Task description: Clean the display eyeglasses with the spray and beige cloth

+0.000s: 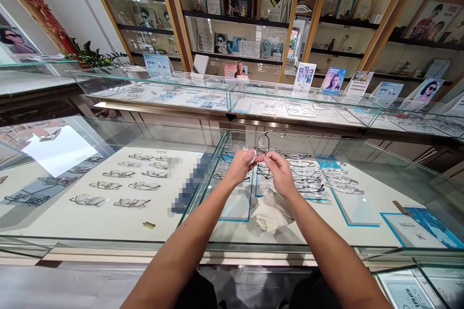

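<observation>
Both my hands meet above the glass display counter, near the middle of the view. My right hand (278,170) pinches a thin dark-rimmed pair of eyeglasses (268,142), which stands on its side with one rim above the fingers and part of it below. Beside it, my left hand (240,166) is closed on a small white cloth (253,157), mostly hidden by the fingers. Its fingertips come up against the right hand's at the eyeglasses. Below my right wrist, a crumpled beige cloth (272,211) lies on the glass counter (228,246).
Rows of eyeglasses (132,203) lie inside the counter on the left, with more under my hands. A small gold-coloured piece (149,225) is near the front edge. Behind stands a second glass case (228,99) with upright cards, then wall shelves (235,19).
</observation>
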`<state>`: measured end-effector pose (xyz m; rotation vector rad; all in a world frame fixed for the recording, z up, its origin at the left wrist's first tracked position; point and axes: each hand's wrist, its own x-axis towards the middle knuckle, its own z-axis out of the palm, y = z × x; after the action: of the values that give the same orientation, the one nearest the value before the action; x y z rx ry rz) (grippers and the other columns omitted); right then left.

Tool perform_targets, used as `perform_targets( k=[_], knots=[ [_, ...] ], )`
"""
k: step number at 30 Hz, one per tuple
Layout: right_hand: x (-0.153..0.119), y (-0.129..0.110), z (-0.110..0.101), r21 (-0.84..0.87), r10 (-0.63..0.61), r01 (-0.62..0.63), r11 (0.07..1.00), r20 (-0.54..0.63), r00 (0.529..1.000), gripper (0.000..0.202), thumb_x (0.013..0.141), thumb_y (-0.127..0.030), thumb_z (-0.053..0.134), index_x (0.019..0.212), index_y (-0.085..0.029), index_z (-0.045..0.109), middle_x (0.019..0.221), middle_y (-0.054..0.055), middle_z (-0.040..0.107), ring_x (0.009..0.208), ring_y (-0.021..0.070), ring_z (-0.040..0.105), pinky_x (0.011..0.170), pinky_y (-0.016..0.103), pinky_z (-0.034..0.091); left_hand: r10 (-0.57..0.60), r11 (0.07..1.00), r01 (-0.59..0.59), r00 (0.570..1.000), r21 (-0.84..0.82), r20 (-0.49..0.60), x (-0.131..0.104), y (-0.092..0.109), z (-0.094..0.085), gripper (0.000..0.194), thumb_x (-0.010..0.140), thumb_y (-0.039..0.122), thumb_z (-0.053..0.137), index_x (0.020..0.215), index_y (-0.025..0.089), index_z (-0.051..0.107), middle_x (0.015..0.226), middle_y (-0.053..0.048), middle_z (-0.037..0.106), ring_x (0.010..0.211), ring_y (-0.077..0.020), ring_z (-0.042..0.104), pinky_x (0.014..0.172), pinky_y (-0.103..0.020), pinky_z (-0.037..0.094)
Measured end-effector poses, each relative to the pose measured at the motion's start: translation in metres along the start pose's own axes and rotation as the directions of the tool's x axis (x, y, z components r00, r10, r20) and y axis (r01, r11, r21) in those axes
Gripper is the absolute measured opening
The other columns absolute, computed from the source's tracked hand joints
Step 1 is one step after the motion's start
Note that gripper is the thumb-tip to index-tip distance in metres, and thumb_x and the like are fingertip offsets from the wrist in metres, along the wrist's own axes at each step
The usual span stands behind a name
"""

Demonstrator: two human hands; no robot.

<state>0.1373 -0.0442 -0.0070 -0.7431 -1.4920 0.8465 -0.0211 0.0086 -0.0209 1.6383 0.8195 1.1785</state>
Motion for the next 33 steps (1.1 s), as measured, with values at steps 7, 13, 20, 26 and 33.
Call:
perform_targets(
  k=[7,13,20,26,33],
  knots=[
    [0.009,0.006,-0.011,0.126,0.054,-0.040,0.991,-0.106,0.993,0.021,0.098,-0.037,0.058,0.083,-0.025,0.066,0.094,0.005,0.077,0.098,0.0245,0.070,0.096,0.039,0.053,0.075,0.967,-0.106,0.987,0.230,0.140,-0.004,-0.003,0.007,0.067,0.093,0.078,0.039,0.057,0.021,0.041,0.054,0.001,0.040,0.056,-0.0146,0.036,0.055,-0.030,0.027],
    [0.010,0.008,-0.012,0.151,0.087,-0.069,0.986,-0.112,0.990,0.019,0.097,-0.038,0.058,0.085,-0.025,0.066,0.095,0.005,0.078,0.099,0.0254,0.070,0.096,0.040,0.053,0.092,0.968,-0.114,0.990,0.223,0.106,-0.003,-0.007,0.004,0.065,0.095,0.074,0.037,0.058,0.022,0.044,0.056,0.000,0.043,0.056,-0.0157,0.038,0.056,-0.031,0.030],
    [0.015,0.005,-0.021,0.222,0.104,-0.074,0.972,-0.124,0.987,0.018,0.094,-0.038,0.058,0.083,-0.025,0.064,0.094,0.007,0.078,0.099,0.0264,0.071,0.097,0.044,0.054,0.125,0.958,0.049,0.815,0.282,-0.566,0.022,-0.024,-0.055,0.035,0.092,0.055,0.057,0.081,0.021,0.056,0.076,-0.002,0.058,0.074,-0.0194,0.056,0.074,-0.032,0.045],
    [0.016,0.009,-0.024,0.215,0.126,-0.100,0.971,-0.111,0.986,0.020,0.092,-0.042,0.058,0.085,-0.025,0.065,0.095,0.008,0.079,0.100,0.0276,0.072,0.096,0.045,0.056,-0.038,0.902,0.396,0.468,0.171,-0.883,0.029,-0.056,-0.105,0.021,0.098,0.043,0.046,0.103,0.022,0.051,0.102,-0.007,0.065,0.095,-0.0265,0.062,0.090,-0.042,0.048],
    [0.016,0.014,-0.023,0.264,0.143,-0.116,0.958,-0.084,0.986,0.019,0.092,-0.041,0.059,0.085,-0.025,0.065,0.094,0.008,0.078,0.100,0.0268,0.073,0.098,0.044,0.056,-0.108,0.826,0.558,0.291,0.077,-0.951,0.026,-0.082,-0.122,0.020,0.102,0.041,0.044,0.112,0.025,0.048,0.122,-0.012,0.068,0.123,-0.0362,0.059,0.111,-0.061,0.037]
  ],
)
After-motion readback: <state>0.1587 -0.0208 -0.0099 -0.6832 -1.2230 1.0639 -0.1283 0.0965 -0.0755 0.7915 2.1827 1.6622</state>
